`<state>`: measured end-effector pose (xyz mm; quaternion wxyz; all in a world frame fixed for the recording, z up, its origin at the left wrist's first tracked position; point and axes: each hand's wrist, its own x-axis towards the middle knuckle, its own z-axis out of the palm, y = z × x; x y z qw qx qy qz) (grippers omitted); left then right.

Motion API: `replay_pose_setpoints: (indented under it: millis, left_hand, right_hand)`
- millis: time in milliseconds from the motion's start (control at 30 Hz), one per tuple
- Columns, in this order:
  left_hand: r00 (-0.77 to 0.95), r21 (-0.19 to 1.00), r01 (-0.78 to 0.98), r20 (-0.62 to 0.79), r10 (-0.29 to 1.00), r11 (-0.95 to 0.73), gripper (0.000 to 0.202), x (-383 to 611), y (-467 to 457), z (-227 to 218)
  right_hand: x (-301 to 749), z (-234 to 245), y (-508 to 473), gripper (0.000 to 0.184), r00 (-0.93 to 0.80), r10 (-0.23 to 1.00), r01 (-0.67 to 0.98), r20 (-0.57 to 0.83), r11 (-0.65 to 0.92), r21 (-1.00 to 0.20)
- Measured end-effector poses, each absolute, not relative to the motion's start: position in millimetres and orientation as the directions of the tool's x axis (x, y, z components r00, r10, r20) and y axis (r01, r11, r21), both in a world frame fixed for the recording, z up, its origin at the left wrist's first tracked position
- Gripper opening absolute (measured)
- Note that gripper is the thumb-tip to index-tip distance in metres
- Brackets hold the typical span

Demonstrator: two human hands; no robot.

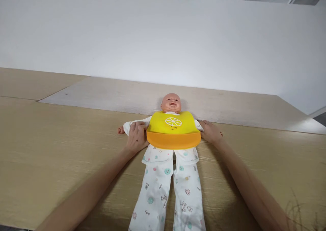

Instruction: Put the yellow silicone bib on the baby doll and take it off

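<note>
In the head view, a bald vinyl baby doll (171,103) is seen lying on its back on a pale wood-grain board surface (51,149), its head pointing away from the camera. White pyjamas with pastel prints (158,190) are worn by the doll, and a yellow-and-orange silicone bib (173,130) with a lemon-slice motif is already laid across its chest, with the orange pocket resting at its waist. Whether the bib is fastened behind the neck cannot be told.

The left hand (136,137) is placed beside the doll's torso, with its spread fingers (136,125) on the white sleeve. The right hand (211,132) is placed at the doll's other side, against the bib's edge. Neither hand is clenched, but whether cloth or bib is being pinched cannot be told.
</note>
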<state>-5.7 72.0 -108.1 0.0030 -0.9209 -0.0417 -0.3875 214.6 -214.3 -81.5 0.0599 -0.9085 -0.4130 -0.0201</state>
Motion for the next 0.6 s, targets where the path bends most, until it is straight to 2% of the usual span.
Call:
replay_pose_setpoints:
  millis: [100,200,300,367,467,533,600]
  left_hand:
    - [0.707,0.001,0.127,0.701,0.091,-0.992,0.017,-19.9,67.5,-106.3]
    - [0.731,0.005,0.141,0.674,0.108,-0.990,0.012,-32.6,61.7,-102.8]
    - [0.796,0.016,-0.060,0.604,-0.039,-0.998,0.020,-39.9,57.9,-102.2]
    - [0.833,0.051,-0.221,0.529,-0.161,-0.974,0.024,-42.4,57.2,-103.7]
    - [0.899,0.151,-0.318,0.361,-0.248,-0.936,0.020,-46.4,57.3,-103.5]
    - [0.940,0.202,-0.305,0.224,-0.259,-0.931,0.017,-52.0,56.5,-97.7]
    - [0.970,0.216,-0.233,0.121,-0.211,-0.948,0.015,-61.5,52.9,-87.0]
  right_hand:
    - [209.5,-85.7,-215.0,0.038,0.683,0.718,0.729,0.134,-0.683,-0.053]
    - [200.6,-92.7,-219.5,0.040,0.671,0.685,0.711,0.285,-0.703,0.015]
    - [188.4,-100.7,-230.4,0.044,0.566,0.661,0.731,0.492,-0.679,0.072]
    - [177.9,-104.7,-240.6,0.037,0.476,0.647,0.761,0.595,-0.642,0.090]
    - [158.4,-107.8,-256.6,0.013,0.345,0.671,0.850,0.656,-0.520,0.085]
    - [144.0,-108.4,-264.8,0.013,0.262,0.730,0.927,0.631,-0.371,0.044]
    - [130.0,-108.3,-269.3,0.019,0.188,0.788,0.976,0.586,-0.218,-0.019]
